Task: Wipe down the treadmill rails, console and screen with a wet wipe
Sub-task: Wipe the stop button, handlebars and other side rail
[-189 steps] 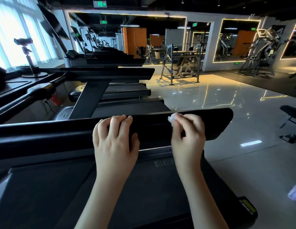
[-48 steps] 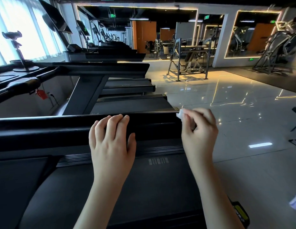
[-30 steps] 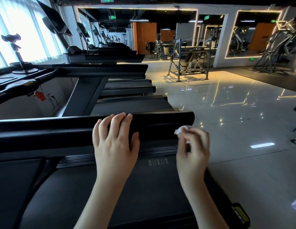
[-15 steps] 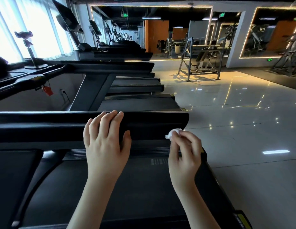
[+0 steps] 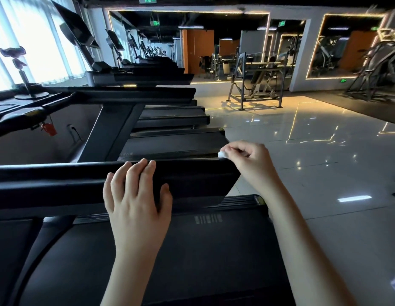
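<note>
Step in hand, we judge: wiping rail (image 5: 59, 180). Our right hand (image 5: 251, 162) pinches balled wet wipe (image 5: 223, 154) at fingertips (image 5: 233, 149), wipe touching rail's top edge near its end. Our left hand (image 5: 134, 195) lies flat on rail, fingers (image 5: 137, 171) together (steadying, we think). Next: draw wipe along rail toward left fingers.

Body in view is just two bare hands plus forearms: left hand (image 5: 137, 204) and right hand (image 5: 251, 160), both slim and long-fingered, nails short where they show. Left forearm (image 5: 130, 272) and right forearm (image 5: 302, 250) are bare right down to the bottom frame edge, narrow at the wrists and widening toward the camera. Wide-angle lens stretches both arms near that edge.
</note>
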